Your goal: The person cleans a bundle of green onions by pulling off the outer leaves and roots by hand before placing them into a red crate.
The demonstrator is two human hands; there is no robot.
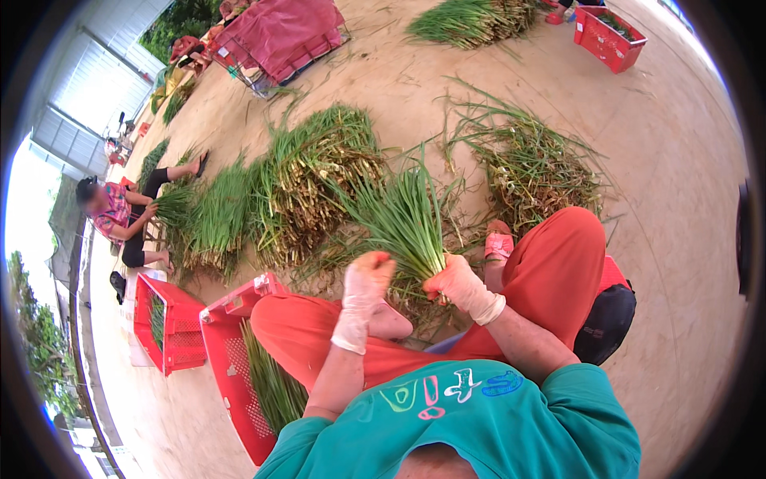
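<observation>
My right hand (458, 284), in a pale glove with orange-stained fingers, grips a bunch of long green leafy stalks (413, 221) by their pale lower ends. The leaves fan out away from me. Just left of the bunch, my left hand (366, 275), gloved alike, is raised with its fingers curled in; it is slightly blurred and I see nothing in it. Loose stalks and trimmings lie on the ground beneath the hands. A large heap of bundled stalks (323, 173) lies ahead to the left, and a tangled heap of leaves and brownish scraps (532, 167) ahead to the right.
By my left knee stands a red plastic crate (230, 371) holding long green stalks; another red crate (179, 335) stands beyond it. At the left a seated person (119, 215) handles greens. Farther off are a pink-covered metal frame (281, 36), another stalk heap (473, 24) and a red crate (610, 45).
</observation>
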